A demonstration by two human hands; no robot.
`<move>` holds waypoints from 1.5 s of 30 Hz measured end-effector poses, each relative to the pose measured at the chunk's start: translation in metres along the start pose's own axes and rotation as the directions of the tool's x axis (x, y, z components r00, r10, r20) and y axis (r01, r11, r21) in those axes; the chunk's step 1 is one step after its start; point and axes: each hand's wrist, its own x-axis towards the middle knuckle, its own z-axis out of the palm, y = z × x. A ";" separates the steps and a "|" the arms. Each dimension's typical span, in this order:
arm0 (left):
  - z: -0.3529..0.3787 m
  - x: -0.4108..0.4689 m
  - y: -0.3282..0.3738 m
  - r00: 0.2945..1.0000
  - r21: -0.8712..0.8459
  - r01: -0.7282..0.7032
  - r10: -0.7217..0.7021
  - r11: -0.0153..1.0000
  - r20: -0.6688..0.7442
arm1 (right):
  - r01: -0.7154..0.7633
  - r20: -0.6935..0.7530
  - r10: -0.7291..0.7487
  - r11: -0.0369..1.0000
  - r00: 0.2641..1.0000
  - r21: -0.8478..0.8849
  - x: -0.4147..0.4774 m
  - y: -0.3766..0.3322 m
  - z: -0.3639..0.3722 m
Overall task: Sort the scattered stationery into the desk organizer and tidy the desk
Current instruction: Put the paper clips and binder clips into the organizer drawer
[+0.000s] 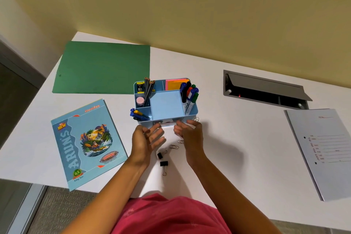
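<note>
left hand [147, 139]: fingers spread, empty | right hand [188, 131]: loosely curled (contents unclear) | both before organizer [193, 113]

Counts: one desk organizer [191, 113], two binder clips [164, 163], one notebook [86, 143], one green folder [102, 67], one grey file [324, 154].

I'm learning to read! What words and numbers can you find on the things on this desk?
All on the blue notebook:
"ALL NEW"
"ARUN'S"
"65"
"King Size"
The small red word at its top edge and the line under its oval logo are too blurred.
Grey file: red and printed lines, too small to read.
Markers: label print too small.
</note>
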 end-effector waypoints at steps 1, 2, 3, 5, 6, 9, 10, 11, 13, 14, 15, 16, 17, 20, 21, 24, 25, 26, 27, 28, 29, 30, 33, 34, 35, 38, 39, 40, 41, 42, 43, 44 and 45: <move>0.000 -0.002 -0.002 1.000 0.020 -0.003 0.003 1.000 -0.003 | 0.123 -0.005 -0.125 0.980 0.992 -0.154 -0.001 0.005 -0.001; -0.001 -0.003 -0.004 1.000 0.042 -0.011 0.012 0.999 -0.006 | 0.278 0.016 -0.290 0.898 0.957 -0.340 -0.002 0.011 -0.003; -0.003 -0.003 -0.006 0.999 0.071 -0.023 0.025 0.997 -0.020 | 0.407 0.073 -0.427 0.777 0.901 -0.480 -0.002 0.017 -0.005; -0.006 -0.002 -0.007 0.998 0.116 -0.031 0.038 0.993 -0.058 | 0.547 0.224 -0.539 0.569 0.812 -0.614 -0.001 0.029 -0.008; -0.007 0.000 -0.008 0.997 0.133 -0.027 0.037 0.991 -0.075 | 0.592 0.306 -0.548 0.479 0.778 -0.648 0.001 0.033 -0.009; -0.012 0.002 -0.007 0.992 0.181 -0.020 0.042 0.983 -0.117 | 0.635 0.480 -0.458 0.286 0.748 -0.717 0.005 0.039 -0.009; -0.014 0.002 -0.007 0.990 0.187 -0.026 0.051 0.982 -0.130 | 0.629 0.499 -0.430 0.244 0.752 -0.738 0.007 0.039 -0.009; -0.017 0.003 -0.008 0.988 0.189 -0.027 0.055 0.982 -0.146 | 0.626 0.508 -0.421 0.212 0.751 -0.750 0.008 0.039 -0.008; -0.022 0.006 -0.008 0.986 0.188 -0.018 0.049 0.982 -0.162 | 0.628 0.514 -0.436 0.167 0.738 -0.760 0.009 0.041 -0.008; -0.025 0.007 -0.008 0.985 0.189 -0.017 0.048 0.982 -0.164 | 0.630 0.517 -0.447 0.147 0.730 -0.762 0.009 0.041 -0.008; -0.026 0.007 -0.008 0.986 0.196 -0.016 0.048 0.981 -0.159 | 0.633 0.520 -0.459 0.127 0.720 -0.764 0.009 0.042 -0.009; -0.027 0.007 -0.008 0.988 0.206 -0.018 0.049 0.978 -0.144 | 0.632 0.519 -0.476 0.105 0.710 -0.768 0.008 0.042 -0.010; -0.027 0.006 -0.008 0.991 0.220 -0.020 0.048 0.975 -0.123 | 0.625 0.516 -0.491 0.079 0.702 -0.776 0.008 0.041 -0.011; -0.026 0.006 -0.009 0.997 0.265 -0.017 0.038 0.964 -0.072 | 0.618 0.520 -0.514 0.026 0.682 -0.785 0.010 0.037 -0.013; -0.025 0.006 -0.009 0.997 0.275 -0.015 0.034 0.961 -0.063 | 0.623 0.525 -0.523 0.016 0.672 -0.782 0.011 0.036 -0.013; -0.023 0.006 -0.009 0.999 0.302 -0.024 0.037 0.953 -0.036 | 0.644 0.538 -0.570 -0.020 0.621 -0.765 0.013 0.035 -0.013; -0.022 0.007 -0.009 0.999 0.309 -0.028 0.039 0.951 -0.030 | 0.652 0.543 -0.584 -0.031 0.604 -0.758 0.014 0.035 -0.013; -0.021 0.008 -0.008 0.999 0.314 -0.031 0.042 0.949 -0.029 | 0.660 0.540 -0.598 -0.024 0.593 -0.751 0.015 0.036 -0.012; -0.020 0.009 -0.008 0.998 0.317 -0.033 0.045 0.948 -0.033 | 0.673 0.538 -0.612 -0.013 0.579 -0.739 0.016 0.036 -0.010; -0.019 0.010 -0.008 0.998 0.318 -0.035 0.050 0.947 -0.039 | 0.684 0.546 -0.615 -0.016 0.569 -0.730 0.018 0.037 -0.007; -0.018 0.011 -0.007 0.997 0.320 -0.039 0.056 0.947 -0.044 | 0.690 0.554 -0.613 -0.019 0.563 -0.723 0.018 0.037 -0.005; -0.018 0.012 -0.007 0.997 0.326 -0.045 0.063 0.944 -0.044 | 0.693 0.557 -0.618 -0.027 0.555 -0.720 0.018 0.038 -0.004; -0.020 0.014 -0.008 0.996 0.357 -0.067 0.083 0.932 -0.031 | 0.701 0.566 -0.624 -0.040 0.539 -0.712 0.014 0.042 -0.005; -0.022 0.014 -0.009 0.996 0.365 -0.065 0.081 0.929 -0.029 | 0.703 0.573 -0.612 -0.038 0.545 -0.710 0.011 0.042 -0.009; -0.023 0.015 -0.010 0.997 0.375 -0.056 0.075 0.925 -0.034 | 0.704 0.581 -0.590 -0.028 0.561 -0.709 0.008 0.042 -0.012; -0.025 0.016 -0.015 0.995 0.428 -0.040 0.073 0.903 -0.062 | 0.663 0.563 -0.502 0.029 0.657 -0.748 -0.003 0.045 -0.017; -0.025 0.015 -0.016 0.994 0.440 -0.041 0.081 0.897 -0.073 | 0.649 0.548 -0.487 0.052 0.680 -0.759 -0.007 0.045 -0.017; -0.027 0.015 -0.018 0.992 0.447 -0.043 0.090 0.894 -0.085 | 0.644 0.542 -0.482 0.062 0.689 -0.762 -0.010 0.047 -0.018; -0.029 0.015 -0.020 0.991 0.453 -0.046 0.099 0.890 -0.094 | 0.652 0.558 -0.465 0.056 0.688 -0.756 -0.013 0.048 -0.018; -0.030 0.015 -0.021 0.989 0.462 -0.052 0.108 0.885 -0.096 | 0.676 0.596 -0.434 0.042 0.676 -0.736 -0.017 0.048 -0.018; -0.031 0.015 -0.022 0.988 0.475 -0.061 0.121 0.878 -0.096 | 0.708 0.643 -0.391 0.031 0.658 -0.706 -0.019 0.049 -0.018; -0.033 0.016 -0.023 0.986 0.494 -0.073 0.138 0.866 -0.097 | 0.746 0.692 -0.353 0.024 0.629 -0.666 -0.021 0.051 -0.019; -0.033 0.016 -0.024 0.981 0.523 -0.089 0.165 0.848 -0.101 | 0.781 0.736 -0.321 0.018 0.596 -0.624 -0.023 0.053 -0.019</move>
